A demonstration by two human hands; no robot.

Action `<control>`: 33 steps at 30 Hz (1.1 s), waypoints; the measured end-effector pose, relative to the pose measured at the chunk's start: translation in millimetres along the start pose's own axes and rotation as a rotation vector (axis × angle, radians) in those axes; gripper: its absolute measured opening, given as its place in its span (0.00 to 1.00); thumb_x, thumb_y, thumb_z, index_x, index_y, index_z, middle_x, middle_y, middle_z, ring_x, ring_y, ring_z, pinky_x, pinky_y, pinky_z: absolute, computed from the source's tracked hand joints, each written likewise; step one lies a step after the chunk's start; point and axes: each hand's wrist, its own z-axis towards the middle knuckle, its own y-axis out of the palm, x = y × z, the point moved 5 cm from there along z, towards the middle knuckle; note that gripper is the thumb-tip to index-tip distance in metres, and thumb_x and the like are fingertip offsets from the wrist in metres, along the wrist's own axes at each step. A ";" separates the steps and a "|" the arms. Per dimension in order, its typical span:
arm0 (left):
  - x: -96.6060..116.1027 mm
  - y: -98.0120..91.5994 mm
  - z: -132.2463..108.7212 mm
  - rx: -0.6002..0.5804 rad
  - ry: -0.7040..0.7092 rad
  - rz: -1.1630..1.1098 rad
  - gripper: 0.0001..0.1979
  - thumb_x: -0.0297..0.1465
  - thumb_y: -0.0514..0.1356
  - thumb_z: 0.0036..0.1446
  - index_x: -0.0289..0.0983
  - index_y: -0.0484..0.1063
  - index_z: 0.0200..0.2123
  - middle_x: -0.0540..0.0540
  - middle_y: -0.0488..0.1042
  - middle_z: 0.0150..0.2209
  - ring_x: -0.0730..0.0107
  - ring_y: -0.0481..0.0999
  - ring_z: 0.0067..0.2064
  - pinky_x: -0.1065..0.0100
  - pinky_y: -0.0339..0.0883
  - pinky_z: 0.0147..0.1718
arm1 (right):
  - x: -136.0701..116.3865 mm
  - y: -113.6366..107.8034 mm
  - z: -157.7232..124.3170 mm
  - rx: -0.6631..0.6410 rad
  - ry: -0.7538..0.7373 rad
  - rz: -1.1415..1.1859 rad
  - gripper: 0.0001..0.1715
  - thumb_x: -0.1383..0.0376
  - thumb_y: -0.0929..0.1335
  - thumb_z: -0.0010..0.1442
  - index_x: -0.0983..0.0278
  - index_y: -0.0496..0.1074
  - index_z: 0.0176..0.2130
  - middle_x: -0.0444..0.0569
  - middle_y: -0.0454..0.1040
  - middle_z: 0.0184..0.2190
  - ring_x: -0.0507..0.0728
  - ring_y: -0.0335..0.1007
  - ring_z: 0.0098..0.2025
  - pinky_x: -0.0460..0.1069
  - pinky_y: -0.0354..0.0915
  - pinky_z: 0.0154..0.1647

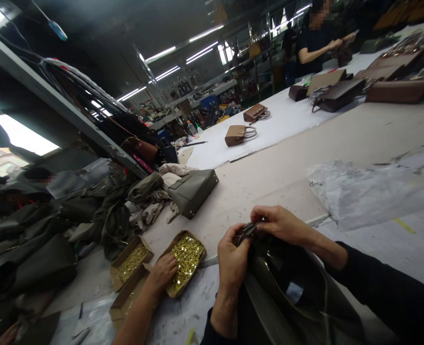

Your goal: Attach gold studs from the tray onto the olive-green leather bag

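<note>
Dark olive leather, or a material which looks like it, makes the open bag (pixel 264 306) in front of the person in the head view. This bag stands at the near edge of the table (pixel 269 177), tilted, with its mouth turned upward; a pale label (pixel 294 292) shows inside. Above its mouth, the left hand (pixel 233 256) has its grip closed on a narrow strap piece (pixel 248 230), thumb on one side and bent fingers on the other. The right hand (pixel 278 223) meets it from the opposite side; its grip is pinched at the tips, at the same strap piece, but I cannot tell how firmly.

To the left of these hands, a co-worker's hand (pixel 166 270) rests at the edge of a cardboard box (pixel 170 244) full of small gold-coloured metal pieces (pixel 187 258). Just beside it are two more cardboard boxes, one of them with similar pieces. Behind the boxes lies a closed olive bag (pixel 193 191), next to a heap of dark bags (pixel 50 258). Clear plastic (pixel 359 191) lies on the right. Farther away, two brown handbags (pixel 239 135) are on a white surface, and another person holds something dark.
</note>
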 end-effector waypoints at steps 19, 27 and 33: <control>-18.2 -6.3 7.7 -0.031 -0.164 -0.225 0.22 0.31 0.73 0.47 0.35 0.76 0.47 0.41 0.82 0.43 0.62 0.80 0.44 0.67 0.72 0.45 | 43.4 17.3 26.5 -0.230 0.132 0.530 0.25 0.56 0.80 0.45 0.64 0.67 0.33 0.38 0.70 0.25 0.49 0.62 0.26 0.44 0.56 0.29; -12.0 -4.7 7.9 0.021 -0.124 -0.037 0.18 0.32 0.71 0.49 0.36 0.77 0.45 0.43 0.82 0.41 0.62 0.79 0.44 0.68 0.71 0.45 | 41.2 12.8 25.3 -0.206 0.103 0.492 0.24 0.55 0.80 0.47 0.65 0.69 0.32 0.38 0.67 0.24 0.48 0.58 0.26 0.44 0.53 0.28; -16.8 -2.8 9.7 0.031 -0.228 -0.191 0.23 0.33 0.75 0.43 0.34 0.78 0.43 0.44 0.83 0.37 0.66 0.80 0.37 0.70 0.72 0.39 | 45.3 14.5 27.4 -0.217 0.122 0.460 0.30 0.47 0.80 0.45 0.64 0.68 0.33 0.39 0.67 0.24 0.50 0.61 0.26 0.44 0.56 0.28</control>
